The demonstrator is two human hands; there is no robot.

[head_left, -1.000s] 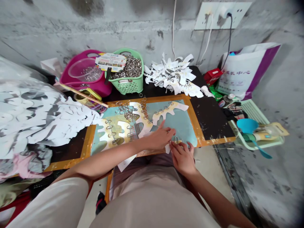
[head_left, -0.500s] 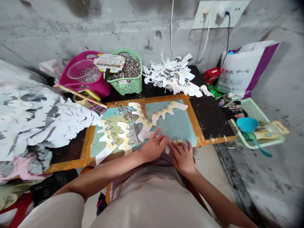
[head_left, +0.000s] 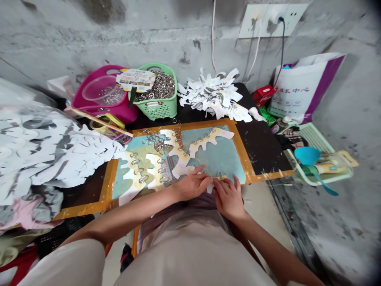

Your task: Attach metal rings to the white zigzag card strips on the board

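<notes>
My left hand (head_left: 193, 186) and my right hand (head_left: 229, 199) meet at the table's front edge, over a white cut-out strip (head_left: 209, 188) that they mostly cover. The left thumb and fingertips press at the strip's left part, with one finger stretched out. My right fingers are bent down on its other part, beside a metal ring (head_left: 219, 175) standing up there. Close by lie more scalloped white strips with yellowish smears: one to the upper right (head_left: 211, 140), one in the middle (head_left: 178, 153), two at the left (head_left: 135, 174). Each carries several metal rings.
Loose rings (head_left: 156, 140) lie on the blue sheet. Behind stand a green basket of rings (head_left: 157, 108), a magenta basket (head_left: 119, 113) and a pile of strips (head_left: 212, 95). A stick (head_left: 102, 122) rests across a tin (head_left: 119, 135). White sheets (head_left: 74, 159) heap at left.
The view has shifted slightly. My left hand's fingers have moved a little over the strip; my right hand stays almost in place beside the ring.
</notes>
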